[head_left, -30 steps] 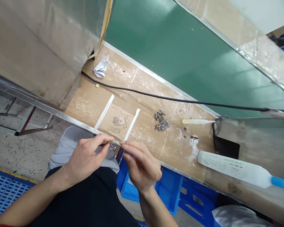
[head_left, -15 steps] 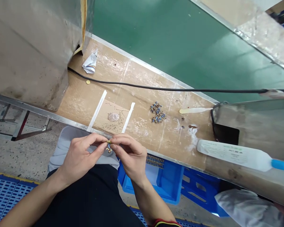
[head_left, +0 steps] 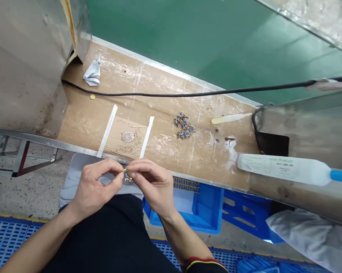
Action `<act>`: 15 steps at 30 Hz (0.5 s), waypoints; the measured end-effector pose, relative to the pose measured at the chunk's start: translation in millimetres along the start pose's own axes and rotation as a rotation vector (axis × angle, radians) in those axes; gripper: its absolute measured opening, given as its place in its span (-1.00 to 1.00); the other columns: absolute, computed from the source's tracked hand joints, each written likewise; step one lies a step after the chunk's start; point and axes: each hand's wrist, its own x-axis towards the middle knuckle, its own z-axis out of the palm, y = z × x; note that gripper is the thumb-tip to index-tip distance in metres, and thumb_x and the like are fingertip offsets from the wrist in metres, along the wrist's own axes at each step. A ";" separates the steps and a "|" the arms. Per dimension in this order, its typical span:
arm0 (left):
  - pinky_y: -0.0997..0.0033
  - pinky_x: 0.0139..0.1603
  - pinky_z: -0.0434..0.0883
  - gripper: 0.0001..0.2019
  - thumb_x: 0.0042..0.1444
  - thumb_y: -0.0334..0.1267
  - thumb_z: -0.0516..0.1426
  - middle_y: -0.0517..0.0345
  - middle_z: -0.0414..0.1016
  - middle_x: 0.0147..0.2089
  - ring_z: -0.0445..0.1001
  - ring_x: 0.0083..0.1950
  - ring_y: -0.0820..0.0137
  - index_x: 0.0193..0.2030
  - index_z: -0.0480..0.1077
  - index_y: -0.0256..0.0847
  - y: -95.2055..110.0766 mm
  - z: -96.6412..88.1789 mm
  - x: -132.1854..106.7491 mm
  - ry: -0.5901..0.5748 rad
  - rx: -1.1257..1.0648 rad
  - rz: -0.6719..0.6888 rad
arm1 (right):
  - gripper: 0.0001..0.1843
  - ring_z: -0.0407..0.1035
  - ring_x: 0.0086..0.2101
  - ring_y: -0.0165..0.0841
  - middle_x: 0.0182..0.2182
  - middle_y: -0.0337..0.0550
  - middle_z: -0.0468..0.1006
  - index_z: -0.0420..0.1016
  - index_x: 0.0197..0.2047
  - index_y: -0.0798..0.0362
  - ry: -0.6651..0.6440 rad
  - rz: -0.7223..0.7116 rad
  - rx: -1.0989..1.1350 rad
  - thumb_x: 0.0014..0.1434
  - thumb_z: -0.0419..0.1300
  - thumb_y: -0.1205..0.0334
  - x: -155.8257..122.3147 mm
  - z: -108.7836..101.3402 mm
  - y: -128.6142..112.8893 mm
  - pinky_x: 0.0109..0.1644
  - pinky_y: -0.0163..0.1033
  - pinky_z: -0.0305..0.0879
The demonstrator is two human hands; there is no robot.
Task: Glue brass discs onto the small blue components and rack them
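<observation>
**Left hand** [head_left: 98, 185]: fingers curled, thumb and forefinger pinching a tiny brass-coloured part [head_left: 124, 170] from the left.
**Right hand** [head_left: 151, 185]: fingers pressed together, tips pinching the same part from the right.
**Held part:** between both sets of fingertips, just in front of the bench edge; exact kind too small to tell.
**Just below the fingertips:** small brass-and-blue pieces [head_left: 128, 179], touching or joined to the held part, cannot tell which.
**Bench top:** cardboard-covered bench [head_left: 165, 159] with a metal front edge, directly ahead of both hands.
**Nearest on bench:** two white paper strips [head_left: 106, 131] lying roughly parallel, with a round clear disc [head_left: 128, 137] and scattered tiny pins [head_left: 125, 148] between them.
**Farther right on bench:** loose heap of brass-and-blue components [head_left: 184, 126], then a pale wooden spatula [head_left: 224, 119].
**Bench right end:** white squeeze bottle [head_left: 284, 168] with a blue tip, lying on its side.
**Bench back:** black cable [head_left: 159, 94] running across, crumpled paper [head_left: 93, 74] and a small brass disc [head_left: 92, 96] at the left.
**Below bench:** blue plastic crate [head_left: 205, 208] holding a row of similar components [head_left: 186, 184], right of the person's black trousers [head_left: 93, 235].
</observation>
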 end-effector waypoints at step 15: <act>0.44 -0.04 0.60 -0.83 0.30 -0.19 0.46 0.15 0.75 -0.07 0.69 -0.08 0.29 -0.02 0.70 -0.10 -33.2 30.7 -3.5 -0.161 -0.309 -0.336 | -0.81 0.72 -0.02 -0.31 0.03 -0.16 0.80 0.74 0.11 -0.11 0.173 -0.488 -0.279 0.48 0.43 0.26 -39.1 -11.2 34.7 0.14 -0.14 0.69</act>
